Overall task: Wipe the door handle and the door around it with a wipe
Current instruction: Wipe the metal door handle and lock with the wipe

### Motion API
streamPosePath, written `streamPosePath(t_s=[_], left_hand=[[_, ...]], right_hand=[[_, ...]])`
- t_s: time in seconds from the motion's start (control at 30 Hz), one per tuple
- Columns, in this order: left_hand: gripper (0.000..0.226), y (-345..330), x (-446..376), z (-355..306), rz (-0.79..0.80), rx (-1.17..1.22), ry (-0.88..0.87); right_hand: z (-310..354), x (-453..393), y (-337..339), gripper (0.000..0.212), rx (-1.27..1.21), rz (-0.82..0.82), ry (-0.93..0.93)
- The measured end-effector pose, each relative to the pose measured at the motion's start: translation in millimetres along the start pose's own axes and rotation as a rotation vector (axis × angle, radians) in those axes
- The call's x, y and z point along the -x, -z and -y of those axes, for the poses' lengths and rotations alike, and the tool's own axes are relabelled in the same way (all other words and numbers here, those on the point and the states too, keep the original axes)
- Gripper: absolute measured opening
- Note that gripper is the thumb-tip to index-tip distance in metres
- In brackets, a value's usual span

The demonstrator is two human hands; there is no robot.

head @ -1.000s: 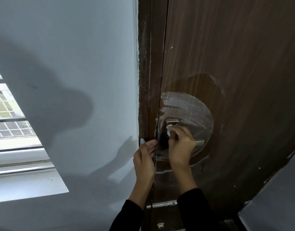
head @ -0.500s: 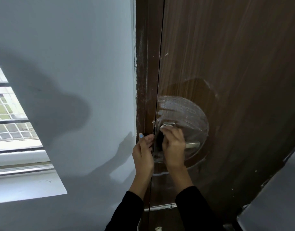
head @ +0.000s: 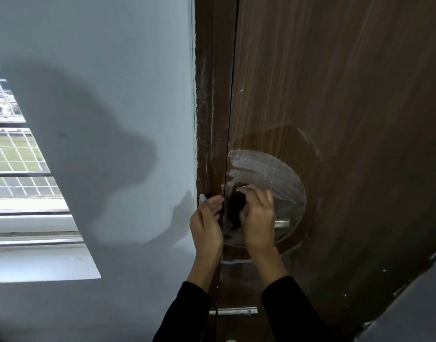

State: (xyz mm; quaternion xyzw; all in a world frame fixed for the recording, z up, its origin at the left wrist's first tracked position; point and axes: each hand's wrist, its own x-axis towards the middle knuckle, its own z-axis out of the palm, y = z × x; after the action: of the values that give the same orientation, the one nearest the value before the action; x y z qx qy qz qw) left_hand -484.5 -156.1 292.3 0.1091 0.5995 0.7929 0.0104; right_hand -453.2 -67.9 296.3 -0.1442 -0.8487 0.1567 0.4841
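Note:
A dark brown wooden door (head: 347,95) fills the right half of the head view. Around its handle lies a round, streaky whitish smear (head: 273,171). My right hand (head: 257,215) is pressed over the handle, fingers closed on a small pale wipe (head: 244,187) that only peeks out at the fingertips. The metal lever's tip (head: 282,222) sticks out to the right of that hand. A dark shadowed gap sits just left of my right palm. My left hand (head: 207,218) rests against the door edge and frame (head: 212,119), holding nothing.
A pale grey wall (head: 113,82) with my shadow on it lies left of the frame. A window with a grille (head: 14,154) and white sill (head: 39,262) is at far left. A metal plate (head: 236,311) sits low on the door. A grey surface (head: 414,314) cuts in at bottom right.
My right hand has shifted slightly left and up over the handle, rubbing with the wipe. My left hand has stayed at the door edge. The view has drifted a little.

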Motion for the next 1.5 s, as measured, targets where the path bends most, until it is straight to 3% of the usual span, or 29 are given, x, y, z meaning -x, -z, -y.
streamPosePath(t_s=[0.1,0.23,0.3,0.43,0.5,0.63,0.8,0.97,1.1,1.3,1.4,1.5], left_hand=[[0.049,3.9,4.8,-2.2,-0.03,-0.004,-0.017],[0.045,1.0,15.4,0.1,-0.008,-0.023,-0.005],[0.044,0.1,19.7,-0.2,0.002,-0.034,-0.004],[0.045,6.4,24.7,-0.4,-0.016,-0.032,-0.011],[0.045,10.0,28.3,1.8,-0.025,-0.032,0.006],[0.046,13.4,32.2,4.1,-0.013,-0.049,0.027],[0.047,4.2,20.4,-2.3,0.016,-0.055,0.015],[0.051,1.5,10.8,-2.5,0.048,-0.072,0.023],[0.051,2.4,4.5,-2.4,0.054,-0.082,0.038],[0.051,3.2,-1.6,-0.8,0.07,-0.061,0.061],[0.051,5.9,-2.9,1.1,0.075,-0.056,0.048],[0.05,7.6,-4.0,4.2,0.078,-0.042,0.051]], right_hand=[[-1.9,-2.0,4.0,0.041,-0.016,-0.042,-0.108],[7.5,-6.4,0.8,0.037,0.04,0.077,0.133],[4.7,-7.9,0.8,0.035,0.021,0.069,0.134],[-5.7,2.8,3.0,0.027,-0.158,-0.091,-0.229],[-7.2,8.3,1.3,0.02,-0.205,-0.096,-0.383],[-6.7,5.5,2.0,0.015,-0.19,-0.036,-0.45],[0.9,2.6,4.4,0.018,-0.143,-0.068,-0.334],[1.0,10.6,1.3,0.021,-0.089,0.02,-0.302],[13.0,-0.2,-1.3,0.022,-0.095,-0.044,-0.247],[3.5,6.1,0.1,0.025,0.024,0.228,-0.204],[2.3,-1.5,4.7,0.023,0.032,0.086,-0.289],[8.4,5.1,1.8,0.028,0.045,0.088,-0.205]])
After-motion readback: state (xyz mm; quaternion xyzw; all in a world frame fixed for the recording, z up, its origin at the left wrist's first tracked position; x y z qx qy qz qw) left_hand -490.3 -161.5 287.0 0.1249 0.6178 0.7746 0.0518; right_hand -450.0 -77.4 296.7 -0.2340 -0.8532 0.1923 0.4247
